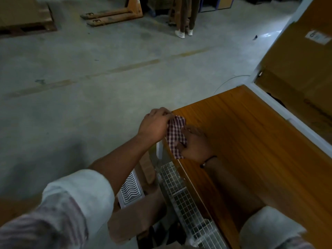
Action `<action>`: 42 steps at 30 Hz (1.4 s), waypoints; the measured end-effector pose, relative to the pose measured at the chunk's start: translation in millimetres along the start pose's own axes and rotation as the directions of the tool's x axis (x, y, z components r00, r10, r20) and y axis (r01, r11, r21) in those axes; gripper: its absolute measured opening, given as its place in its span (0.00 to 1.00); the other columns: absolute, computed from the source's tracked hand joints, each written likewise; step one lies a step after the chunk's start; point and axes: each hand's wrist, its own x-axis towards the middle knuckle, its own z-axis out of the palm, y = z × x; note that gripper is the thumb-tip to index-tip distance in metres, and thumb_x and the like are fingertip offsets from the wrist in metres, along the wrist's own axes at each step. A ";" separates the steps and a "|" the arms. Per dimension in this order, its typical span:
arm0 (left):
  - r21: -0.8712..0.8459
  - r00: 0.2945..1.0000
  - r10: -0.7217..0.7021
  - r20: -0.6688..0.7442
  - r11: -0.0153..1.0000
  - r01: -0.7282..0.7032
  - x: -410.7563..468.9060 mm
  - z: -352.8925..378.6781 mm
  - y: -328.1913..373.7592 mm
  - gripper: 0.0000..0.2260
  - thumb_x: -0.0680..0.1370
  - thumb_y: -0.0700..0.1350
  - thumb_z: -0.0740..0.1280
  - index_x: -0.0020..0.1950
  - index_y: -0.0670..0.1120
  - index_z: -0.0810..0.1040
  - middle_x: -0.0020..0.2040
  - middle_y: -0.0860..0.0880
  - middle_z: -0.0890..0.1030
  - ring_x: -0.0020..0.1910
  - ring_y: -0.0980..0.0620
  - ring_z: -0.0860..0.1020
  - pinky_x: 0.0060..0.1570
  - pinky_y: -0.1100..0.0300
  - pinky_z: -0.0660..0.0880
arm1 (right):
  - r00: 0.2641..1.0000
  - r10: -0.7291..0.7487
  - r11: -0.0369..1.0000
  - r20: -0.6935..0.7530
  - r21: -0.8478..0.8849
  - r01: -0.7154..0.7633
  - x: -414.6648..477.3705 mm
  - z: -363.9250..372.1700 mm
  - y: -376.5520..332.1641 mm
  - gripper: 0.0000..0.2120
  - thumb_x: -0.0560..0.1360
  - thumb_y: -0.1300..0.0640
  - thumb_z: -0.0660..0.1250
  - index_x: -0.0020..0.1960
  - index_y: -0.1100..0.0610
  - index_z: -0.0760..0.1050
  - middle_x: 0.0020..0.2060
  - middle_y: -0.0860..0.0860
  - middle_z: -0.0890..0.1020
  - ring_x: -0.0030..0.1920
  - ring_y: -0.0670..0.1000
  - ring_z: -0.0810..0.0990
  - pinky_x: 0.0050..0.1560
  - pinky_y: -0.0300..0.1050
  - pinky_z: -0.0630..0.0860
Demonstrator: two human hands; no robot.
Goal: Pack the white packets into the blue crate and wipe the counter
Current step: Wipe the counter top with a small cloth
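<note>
Here a checked cloth (175,131) is held between both hands at the far left corner of the counter (251,141). The left hand (154,124) is curled over the cloth's far end, which is pinched right at the corner. The right hand (195,145) is closed on the near end, with its fingers folded round the fabric and its wrist over the wood. Between the two grips the cloth is spread along the counter's left edge. Just below the grips, beside the counter, a wire rack (181,193) is seen, and left of it a cardboard box (136,212). Well beyond the hands, across the concrete floor (89,87), a pallet jack (115,15) and a person's legs (186,17) are seen. Right of the grip, past the counter, large cartons (296,65) are seen.
</note>
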 end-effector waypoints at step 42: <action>0.248 0.868 -0.176 0.464 0.967 0.063 -193.1 153.6 -210.1 0.25 0.79 0.45 0.65 0.76 0.56 0.68 0.76 0.53 0.69 0.74 0.43 0.65 0.69 0.46 0.61 | 0.979 -0.148 0.988 0.140 0.061 0.141 12.0 285.4 -170.0 0.21 0.62 0.66 0.79 0.54 0.59 0.82 0.40 0.59 0.81 0.30 0.60 0.80 0.22 0.45 0.73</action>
